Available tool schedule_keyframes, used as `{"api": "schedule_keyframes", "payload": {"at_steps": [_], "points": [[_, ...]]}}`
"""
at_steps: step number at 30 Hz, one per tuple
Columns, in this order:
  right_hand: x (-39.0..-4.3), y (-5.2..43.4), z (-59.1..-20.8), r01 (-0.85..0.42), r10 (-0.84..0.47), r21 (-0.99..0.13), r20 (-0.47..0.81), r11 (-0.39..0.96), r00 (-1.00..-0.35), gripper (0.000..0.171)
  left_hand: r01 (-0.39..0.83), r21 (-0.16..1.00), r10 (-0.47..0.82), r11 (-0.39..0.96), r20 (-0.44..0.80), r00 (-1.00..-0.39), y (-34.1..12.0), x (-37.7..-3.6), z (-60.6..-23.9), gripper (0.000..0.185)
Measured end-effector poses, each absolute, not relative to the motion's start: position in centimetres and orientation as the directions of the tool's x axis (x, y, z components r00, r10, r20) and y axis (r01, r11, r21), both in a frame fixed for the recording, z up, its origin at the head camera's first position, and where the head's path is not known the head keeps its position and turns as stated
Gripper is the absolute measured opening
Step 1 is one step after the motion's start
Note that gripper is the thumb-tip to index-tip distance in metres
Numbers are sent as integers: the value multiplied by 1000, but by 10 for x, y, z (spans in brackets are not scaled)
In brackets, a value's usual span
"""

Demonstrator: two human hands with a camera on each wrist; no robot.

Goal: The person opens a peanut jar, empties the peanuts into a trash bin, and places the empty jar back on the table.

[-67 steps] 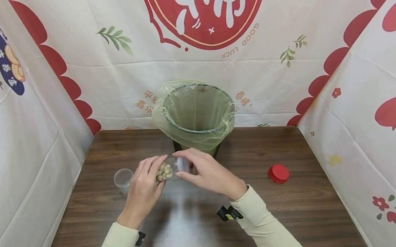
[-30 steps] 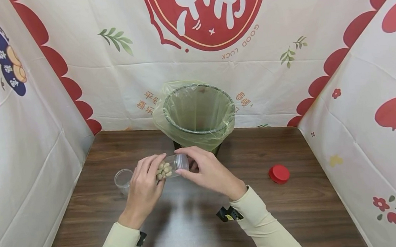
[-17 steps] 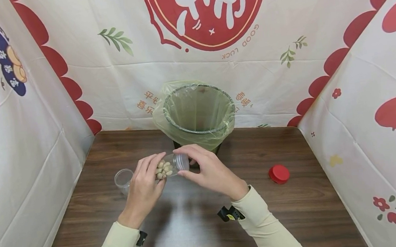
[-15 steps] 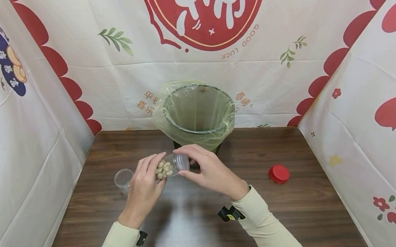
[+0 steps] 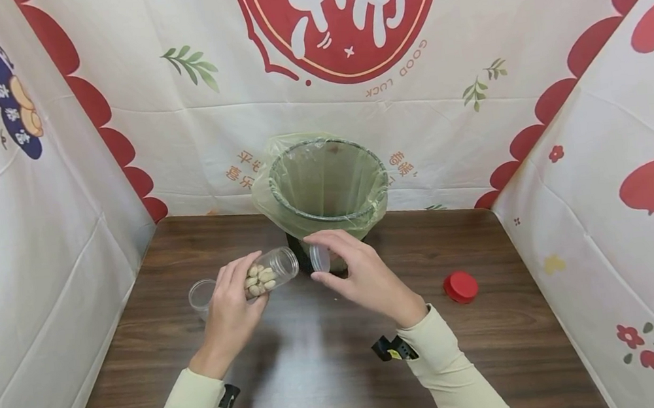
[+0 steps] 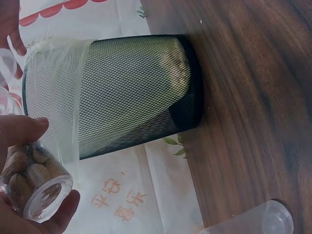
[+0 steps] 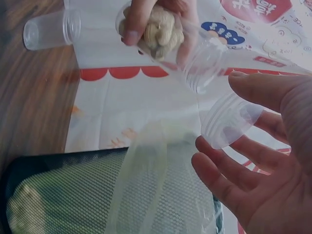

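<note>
My left hand (image 5: 232, 311) grips a clear screw-top jar (image 5: 283, 265), tilted on its side with its mouth to the right. Pale nuts in their shells (image 5: 260, 279) fill its bottom part. Just right of the mouth, my right hand (image 5: 366, 280) pinches a translucent screw lid (image 5: 320, 258) between thumb and fingers. In the right wrist view a narrow gap separates the lid (image 7: 228, 121) from the jar's threaded mouth (image 7: 200, 68). The left wrist view shows the jar's base (image 6: 48, 197) between thumb and fingers.
A mesh bin (image 6: 131, 92) with a pale yellow bag (image 5: 335, 228) over its rim stands behind the hands. A clear plastic cup (image 5: 201, 296) is left of my left hand. A red round lid (image 5: 460, 287) lies at right on the wooden table (image 5: 518, 343).
The translucent lid has come off the jar. My right hand has moved right with it, while my left hand has drawn slightly left with the jar.
</note>
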State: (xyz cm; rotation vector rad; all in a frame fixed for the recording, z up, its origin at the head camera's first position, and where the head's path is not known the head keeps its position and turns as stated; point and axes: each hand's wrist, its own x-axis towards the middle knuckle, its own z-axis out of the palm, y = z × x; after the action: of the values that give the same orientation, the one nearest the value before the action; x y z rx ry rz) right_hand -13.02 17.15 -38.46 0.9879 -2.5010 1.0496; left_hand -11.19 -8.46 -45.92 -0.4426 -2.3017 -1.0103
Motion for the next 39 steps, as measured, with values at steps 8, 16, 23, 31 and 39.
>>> {"api": "schedule_keyframes", "payload": {"at_steps": [8,16,23,31,39], "points": [[-130,195,-376,-605,-442,-541,413,584,-796,62,447,646,-13,619,577,-817,-91,-113,-462,76],[-134,237,-366,-565,-328,-502,484,655,-811,61,423,683,-74,596,570,-818,-95,-112,-460,72],[-144,283,-364,-449,-171,-487,514,749,-841,58,383,716,-118,584,541,-832,-95,-111,-459,70],[-166,322,-386,-277,-56,-505,409,817,-911,55,345,741,-132,575,501,-856,-95,-109,-457,70],[-188,349,-447,-208,-102,-464,244,861,-964,55,344,743,-127,575,496,-859,-94,-108,-456,69]]}}
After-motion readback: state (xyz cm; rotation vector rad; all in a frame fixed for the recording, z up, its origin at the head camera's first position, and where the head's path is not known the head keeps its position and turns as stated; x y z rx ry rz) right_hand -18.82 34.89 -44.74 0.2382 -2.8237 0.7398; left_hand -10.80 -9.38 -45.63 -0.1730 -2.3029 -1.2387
